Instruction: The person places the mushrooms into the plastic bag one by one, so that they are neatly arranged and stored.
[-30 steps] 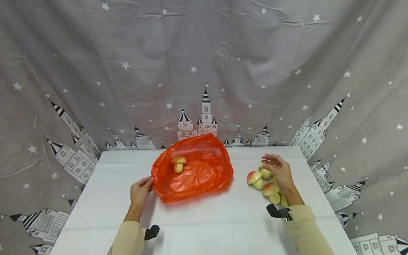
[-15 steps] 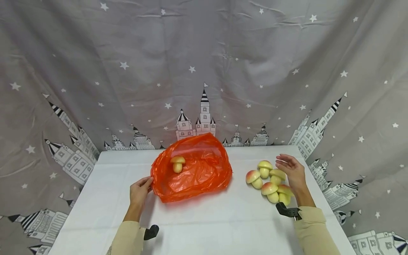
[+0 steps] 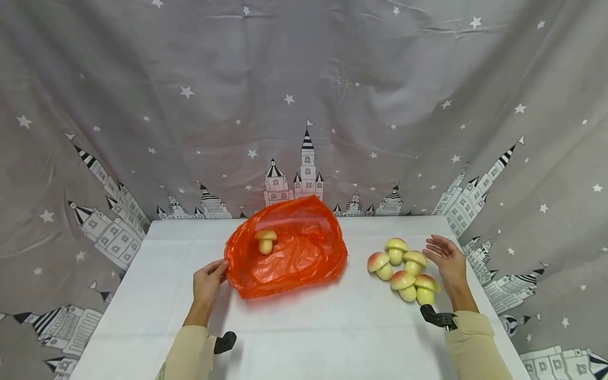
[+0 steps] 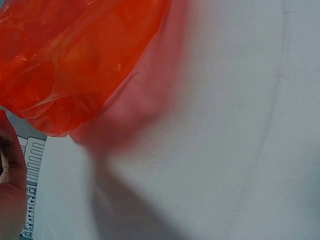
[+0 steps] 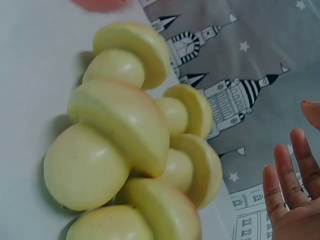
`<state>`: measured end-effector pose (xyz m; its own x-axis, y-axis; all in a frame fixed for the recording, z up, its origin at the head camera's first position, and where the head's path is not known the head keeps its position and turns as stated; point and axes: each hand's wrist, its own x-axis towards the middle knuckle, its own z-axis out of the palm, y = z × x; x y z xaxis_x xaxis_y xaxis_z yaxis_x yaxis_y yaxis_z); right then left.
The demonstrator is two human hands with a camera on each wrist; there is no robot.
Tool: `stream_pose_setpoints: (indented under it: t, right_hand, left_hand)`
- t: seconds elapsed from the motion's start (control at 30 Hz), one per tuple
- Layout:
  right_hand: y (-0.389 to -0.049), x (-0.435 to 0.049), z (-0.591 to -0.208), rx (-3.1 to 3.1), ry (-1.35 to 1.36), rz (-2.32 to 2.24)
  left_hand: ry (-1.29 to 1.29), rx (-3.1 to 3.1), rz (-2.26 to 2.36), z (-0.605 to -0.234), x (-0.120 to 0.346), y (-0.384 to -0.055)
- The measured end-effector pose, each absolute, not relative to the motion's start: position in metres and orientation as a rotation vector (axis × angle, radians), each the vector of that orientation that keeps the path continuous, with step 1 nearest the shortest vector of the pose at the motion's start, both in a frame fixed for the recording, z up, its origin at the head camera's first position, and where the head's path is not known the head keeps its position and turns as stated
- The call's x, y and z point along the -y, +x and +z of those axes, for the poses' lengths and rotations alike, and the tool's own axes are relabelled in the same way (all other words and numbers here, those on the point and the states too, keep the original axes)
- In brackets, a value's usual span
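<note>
Grey curtain [image 3: 266, 63] with white stars [image 3: 290, 99], black-and-white castles [image 3: 307, 171] printed along its lower part, 1 white desk [image 3: 304, 353] in front, faint crease [image 3: 294, 331] across its top

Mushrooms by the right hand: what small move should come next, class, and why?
Probably the right hand should pinch the nearest mushroom: that hand is empty, five mushrooms lie outside the red bag, and the left hand grips the bag's edge, with one mushroom inside.

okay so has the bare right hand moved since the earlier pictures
Yes. In the head view, the bare right hand has shifted rightward, away from the yellow, round-capped mushrooms and closer to the right edge of the flat white tabletop.
</note>
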<state>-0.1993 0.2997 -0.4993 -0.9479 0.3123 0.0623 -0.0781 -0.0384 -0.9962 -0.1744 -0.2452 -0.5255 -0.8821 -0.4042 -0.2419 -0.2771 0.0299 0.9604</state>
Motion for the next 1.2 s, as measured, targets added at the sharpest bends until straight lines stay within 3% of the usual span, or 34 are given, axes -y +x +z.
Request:
stream_pose_setpoints:
  t: [1.2]
  right_hand:
    - [-0.202,-0.311,-0.537,2.481,-0.470,1.814]
  left_hand:
    - [0.712,2.172,-2.006,-0.523,0.246,-0.172]
